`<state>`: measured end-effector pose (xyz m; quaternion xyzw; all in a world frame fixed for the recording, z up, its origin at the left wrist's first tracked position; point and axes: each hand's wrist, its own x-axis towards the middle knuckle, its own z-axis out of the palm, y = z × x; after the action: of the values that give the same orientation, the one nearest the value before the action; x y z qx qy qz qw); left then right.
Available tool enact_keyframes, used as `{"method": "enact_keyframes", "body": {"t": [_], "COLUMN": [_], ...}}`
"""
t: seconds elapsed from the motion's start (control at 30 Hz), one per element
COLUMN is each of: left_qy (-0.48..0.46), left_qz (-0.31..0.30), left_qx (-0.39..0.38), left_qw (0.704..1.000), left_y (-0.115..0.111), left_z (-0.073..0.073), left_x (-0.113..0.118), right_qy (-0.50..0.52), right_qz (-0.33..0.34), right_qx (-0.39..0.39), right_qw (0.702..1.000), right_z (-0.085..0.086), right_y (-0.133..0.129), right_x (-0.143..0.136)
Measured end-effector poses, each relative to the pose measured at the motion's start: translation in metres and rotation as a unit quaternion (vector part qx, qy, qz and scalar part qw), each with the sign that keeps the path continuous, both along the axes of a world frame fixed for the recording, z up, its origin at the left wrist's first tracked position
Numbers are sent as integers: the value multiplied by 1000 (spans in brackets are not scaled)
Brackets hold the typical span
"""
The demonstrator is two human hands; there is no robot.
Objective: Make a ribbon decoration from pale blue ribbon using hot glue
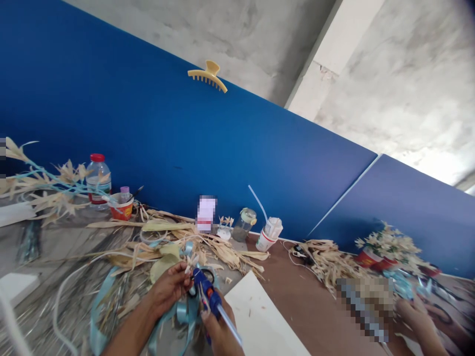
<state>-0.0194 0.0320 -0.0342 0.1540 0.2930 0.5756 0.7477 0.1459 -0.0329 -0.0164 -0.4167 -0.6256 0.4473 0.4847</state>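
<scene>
My right hand (220, 326) is wrapped round a blue hot glue gun (211, 296), with a clear glue stick (229, 324) running out of its back end. The gun's nozzle points away from me, close beside my left fingertips. Between the pinched fingers of my left hand (168, 287) is a small pale corn husk flower (192, 262), partly hidden by them. Black-handled scissors (209, 274) lie just behind the gun. Light blue ribbon (181, 312) trails on the table under and between my hands. Dried corn husks (218, 249) are heaped beyond them.
A white board (260, 316) lies right of my hands. Along the blue partition (148, 123) stand a red-capped bottle (98, 180), a paper cup (121, 207), a phone (206, 212), a glass jar (245, 225) and stacked cups (269, 235). At right are another person's hands (417, 314).
</scene>
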Motion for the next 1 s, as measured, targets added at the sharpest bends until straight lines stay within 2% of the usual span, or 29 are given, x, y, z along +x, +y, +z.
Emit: {"method": "enact_keyframes", "body": {"t": [0.17, 0.37, 0.73, 0.83, 1.0], "left_qy": [-10, -1, -13, -12, -13], "left_qz": [-2, 0, -10, -22, -15], "left_qx": [4, 4, 12, 28, 17], "left_qw": [1000, 1000, 1000, 999, 1000], "left_y": [1, 0, 1, 0, 0], "left_z": [-3, 1, -2, -2, -2], "left_x": [-1, -1, -3, -3, -4], "right_qy": [-36, -37, -59, -53, -53], "right_qz": [-30, -54, -40, -55, -40], "right_qx": [-8, 3, 6, 11, 8], "right_qw": [999, 998, 997, 997, 998], "right_z": [-8, -11, -6, -8, -15], "right_y": [0, -1, -2, -1, -1], "right_x": [5, 6, 7, 8, 9]}}
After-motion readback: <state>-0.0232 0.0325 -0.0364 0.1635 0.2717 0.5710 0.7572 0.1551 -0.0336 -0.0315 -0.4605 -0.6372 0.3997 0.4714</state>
